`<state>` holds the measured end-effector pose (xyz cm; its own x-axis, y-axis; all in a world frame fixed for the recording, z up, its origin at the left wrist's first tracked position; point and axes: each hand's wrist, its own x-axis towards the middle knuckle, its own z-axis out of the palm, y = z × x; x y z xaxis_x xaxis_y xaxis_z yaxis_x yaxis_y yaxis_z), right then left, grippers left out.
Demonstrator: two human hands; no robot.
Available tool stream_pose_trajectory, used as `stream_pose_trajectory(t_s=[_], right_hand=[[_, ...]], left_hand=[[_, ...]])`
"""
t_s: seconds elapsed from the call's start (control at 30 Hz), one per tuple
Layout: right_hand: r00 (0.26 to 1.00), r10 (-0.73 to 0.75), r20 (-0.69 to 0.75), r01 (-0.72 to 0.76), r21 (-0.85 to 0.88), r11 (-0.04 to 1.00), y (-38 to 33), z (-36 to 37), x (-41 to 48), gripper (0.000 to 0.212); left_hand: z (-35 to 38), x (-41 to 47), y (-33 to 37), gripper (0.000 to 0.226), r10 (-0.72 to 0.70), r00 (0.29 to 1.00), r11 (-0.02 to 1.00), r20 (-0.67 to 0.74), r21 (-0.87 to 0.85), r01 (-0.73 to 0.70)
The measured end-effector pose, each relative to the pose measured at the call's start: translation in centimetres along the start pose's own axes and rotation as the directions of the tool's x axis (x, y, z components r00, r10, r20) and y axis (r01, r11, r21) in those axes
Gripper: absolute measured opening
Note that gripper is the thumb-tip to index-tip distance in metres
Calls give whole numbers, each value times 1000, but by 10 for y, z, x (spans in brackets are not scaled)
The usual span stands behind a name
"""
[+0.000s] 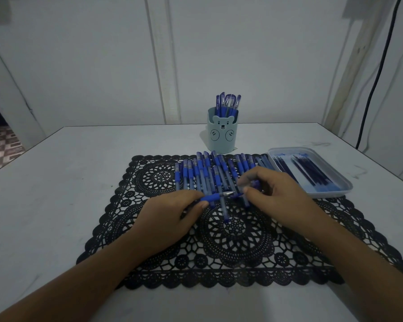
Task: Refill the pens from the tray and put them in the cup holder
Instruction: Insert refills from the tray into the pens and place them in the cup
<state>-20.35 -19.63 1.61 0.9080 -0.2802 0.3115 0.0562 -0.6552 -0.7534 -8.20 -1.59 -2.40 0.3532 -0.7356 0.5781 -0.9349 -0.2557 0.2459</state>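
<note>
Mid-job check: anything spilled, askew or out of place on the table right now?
Only one small thing: a stray pen lies lower than the row of pens on the black mat, poking toward the person. The cup holder stands upright, the refills lie inside the tray. Nothing spilled.

A black lacy mat [242, 247] lies on a white table [56, 182]. A black cable [382, 66] hangs down the white wall [79, 66], upper right. Patterned floor [0, 145] shows at the left edge.

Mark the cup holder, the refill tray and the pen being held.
cup holder [222, 141]: head view, front wall below the bear face.
tray [330, 194]: head view, near rim.
held pen [212, 197]: head view, blue grip.
</note>
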Motion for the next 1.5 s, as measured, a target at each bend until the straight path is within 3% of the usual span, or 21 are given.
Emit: stream_pose_trajectory(t_s=[0.2, 0.53, 0.73, 0.9, 0.97, 1.03, 1.13, 1.2, 1.37, 1.5], right_hand=[[991, -2, 130, -5, 52, 999, 0, 12, -2, 16], [987, -133, 90, 125, 89, 988, 4, 18, -4, 22], [992, -125, 3, 125, 18, 992, 5, 18, -2, 23], [994, -105, -1, 105, 74, 992, 7, 21, 0, 16], [992, -115, -46, 117, 22, 993, 14, 21, 2, 24], [987, -138, -80, 121, -188, 975, 23, 20, 6, 42], [994, -95, 52, 109, -464, 879, 33, 24, 12, 49], [988, -31, 151, 111, -559, 822, 38, 28, 14, 52], [988, -22, 156, 107, -564, 819, 42, 28, 15, 52], [987, -39, 154, 119, -559, 820, 44, 28, 16, 52]], left_hand=[[-1, 0, 2, 34, 30, 999, 999, 36, 13, -31], [-1, 0, -4, 34, -10, 995, 980, 95, -195, 28], [-4, 4, 6, 36, 72, 997, 995, 29, 68, -74], [-5, 10, 0, 29, 169, 985, 962, 29, 213, -171], [-10, 15, -2, 29, 127, 992, 967, 11, 221, -126], [-22, 28, -1, 28, -18, 998, 992, -56, 122, 24], [-49, 68, -2, 15, -272, 937, 961, -217, -117, 251], [-63, 107, -6, 9, -349, 890, 930, -293, -223, 291], [-64, 199, -20, 7, -395, 861, 898, -322, -332, 288], [-29, 233, -26, 11, -407, 869, 898, -281, -298, 325]])
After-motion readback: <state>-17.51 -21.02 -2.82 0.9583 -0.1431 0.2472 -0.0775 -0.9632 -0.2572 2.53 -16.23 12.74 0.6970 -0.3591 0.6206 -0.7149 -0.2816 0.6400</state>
